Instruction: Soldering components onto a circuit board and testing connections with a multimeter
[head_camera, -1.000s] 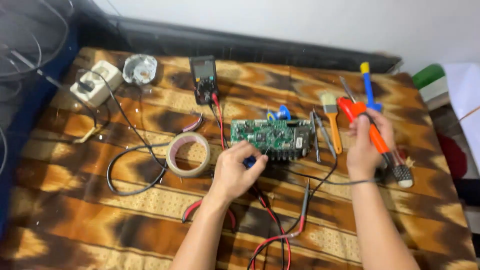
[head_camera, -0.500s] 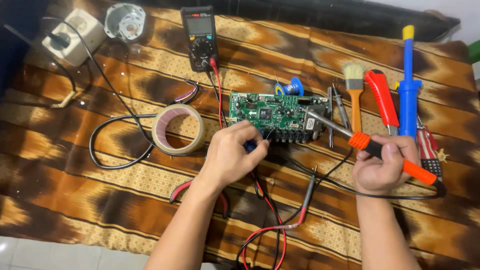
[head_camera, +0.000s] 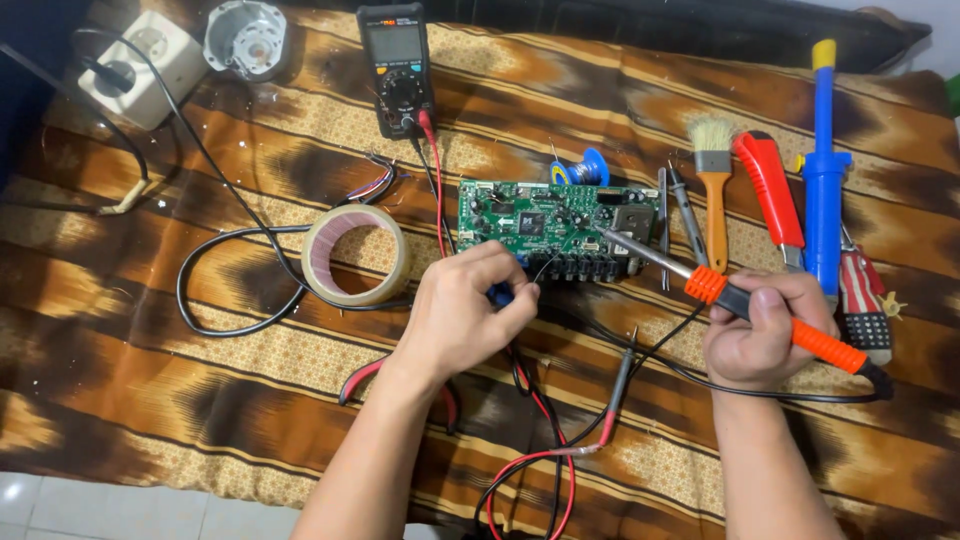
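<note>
The left hand rests just below the near edge of the green circuit board, its fingers curled tight and pinched on a small blue thing from which a thin wire rises toward the board; what the blue thing is, the picture does not show clearly; the right hand is closed in a fist round the orange handle of a soldering iron, whose metal shaft slants up and left so that its tip lies over the right part of the board; the iron's black cord runs off to the right and loops back across the cloth; the board lies flat near the middle of a brown patterned cloth, between the two hands and a little above them; a roll of tape lies on its side just left of the left hand; a black meter lies at the top, its red lead running down past the board and under the left wrist; a probe lies on the cloth between the forearms; right of the board lie a paintbrush, a red knife and a blue pump, side by side and roughly parallel; a white socket block sits at the upper left corner, with a black cable plugged into it; red-handled pliers show partly under the left forearm.
</note>
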